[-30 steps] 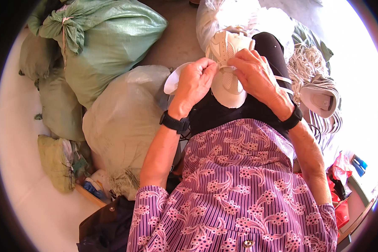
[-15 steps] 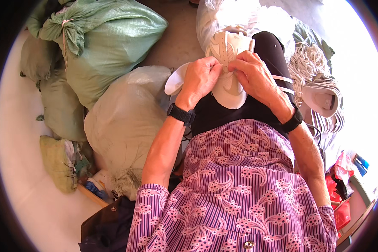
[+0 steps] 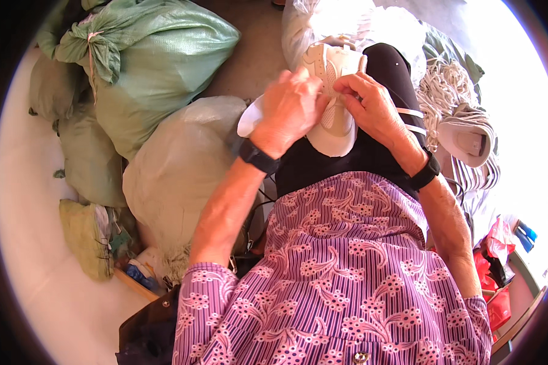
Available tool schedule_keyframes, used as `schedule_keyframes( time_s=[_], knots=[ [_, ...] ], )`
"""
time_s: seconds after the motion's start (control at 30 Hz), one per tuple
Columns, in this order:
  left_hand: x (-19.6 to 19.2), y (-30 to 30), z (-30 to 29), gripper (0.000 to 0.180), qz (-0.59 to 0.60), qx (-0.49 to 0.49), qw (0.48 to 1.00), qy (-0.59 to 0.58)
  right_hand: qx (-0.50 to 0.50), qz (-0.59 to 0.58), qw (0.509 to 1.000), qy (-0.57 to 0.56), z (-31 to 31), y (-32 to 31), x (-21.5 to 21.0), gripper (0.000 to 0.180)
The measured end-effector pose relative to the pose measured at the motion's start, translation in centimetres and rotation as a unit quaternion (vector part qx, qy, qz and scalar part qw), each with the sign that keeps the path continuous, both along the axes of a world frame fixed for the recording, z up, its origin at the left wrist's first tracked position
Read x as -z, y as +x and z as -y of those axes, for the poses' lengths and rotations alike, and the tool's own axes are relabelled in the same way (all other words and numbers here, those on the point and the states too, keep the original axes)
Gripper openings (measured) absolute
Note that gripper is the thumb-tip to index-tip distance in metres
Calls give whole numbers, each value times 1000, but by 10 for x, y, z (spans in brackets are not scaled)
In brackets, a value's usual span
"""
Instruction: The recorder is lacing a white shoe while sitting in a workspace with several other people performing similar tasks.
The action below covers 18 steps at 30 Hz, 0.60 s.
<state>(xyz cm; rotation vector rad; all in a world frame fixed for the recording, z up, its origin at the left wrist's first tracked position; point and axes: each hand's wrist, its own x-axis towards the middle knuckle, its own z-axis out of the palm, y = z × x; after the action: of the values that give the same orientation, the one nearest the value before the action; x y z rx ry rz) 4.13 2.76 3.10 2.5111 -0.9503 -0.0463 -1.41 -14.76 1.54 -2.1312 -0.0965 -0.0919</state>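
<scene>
A white and beige sneaker (image 3: 337, 139) rests on my dark-trousered lap, its rounded toe toward me. My right hand (image 3: 374, 108) is closed in a pinch over the sneaker's eyelet rows; what sits between thumb and finger is too small to make out. Across from it, my left hand (image 3: 291, 108) is at the shoe's left side, its fingers curled but smeared by motion. Behind the left wrist a smooth white rounded piece (image 3: 249, 119) shows, partly hidden. Two white bands (image 3: 411, 129) lie over my right thigh.
To the right are a tangled heap of pale laces (image 3: 447, 91) and another light shoe (image 3: 467, 140). Large green sacks (image 3: 158, 55) and a pale full bag (image 3: 176, 158) stand left. White plastic bags (image 3: 329, 21) lie ahead; red plastic (image 3: 499, 307) lies lower right.
My left hand has risen slightly and turned, its back now more toward me and blurred, and its elbow has swung outward. The right hand stays at the eyelets; the sneaker has barely moved.
</scene>
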Motion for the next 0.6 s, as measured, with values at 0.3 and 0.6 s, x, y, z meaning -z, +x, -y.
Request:
schedule_keyframes(
  time_s=[0.3,0.6],
  knots=[
    [-4,45,7,44,73,168,983,5,19,-76,996,38,3,8,-5,17],
    [-14,63,-4,34,-144,222,959,104,-38,-93,994,-45,1,21,-20,18]
  ],
)
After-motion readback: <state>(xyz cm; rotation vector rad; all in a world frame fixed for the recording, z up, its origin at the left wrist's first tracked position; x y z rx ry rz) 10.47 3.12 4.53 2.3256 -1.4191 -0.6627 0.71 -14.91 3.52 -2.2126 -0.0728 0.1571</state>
